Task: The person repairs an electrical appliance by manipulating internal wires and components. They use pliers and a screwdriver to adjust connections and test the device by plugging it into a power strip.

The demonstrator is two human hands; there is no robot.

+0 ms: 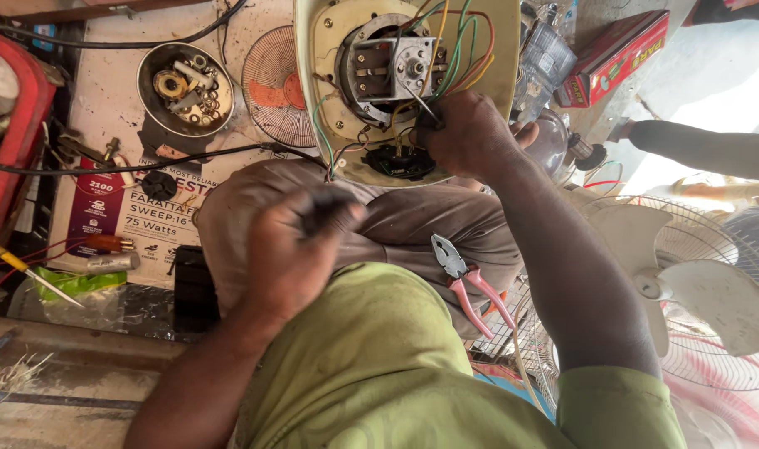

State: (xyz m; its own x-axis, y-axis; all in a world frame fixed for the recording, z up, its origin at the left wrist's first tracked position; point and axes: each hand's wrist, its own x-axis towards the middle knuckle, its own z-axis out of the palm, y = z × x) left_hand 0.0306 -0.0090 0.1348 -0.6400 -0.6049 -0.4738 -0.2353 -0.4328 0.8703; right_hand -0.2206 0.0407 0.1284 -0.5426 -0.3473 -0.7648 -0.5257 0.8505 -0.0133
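Fan housing (338, 91): cream shell, top centre of frame, motor (392, 66) and coloured wires (454, 50) exposed, resting on the lap.
Right hand (467, 133): pinching wires at the housing's lower edge.
Left hand (292, 249): clenched on a dark object, blurred, centre.
Pliers (467, 278): pink-handled, on the thigh.
Bowl of parts (184, 87): upper left.
Fan blades (695, 283): right edge.

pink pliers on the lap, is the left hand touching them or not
Apart. The head view shows the pink pliers lying on the trousered lap, with bare fabric between them and the raised left hand.
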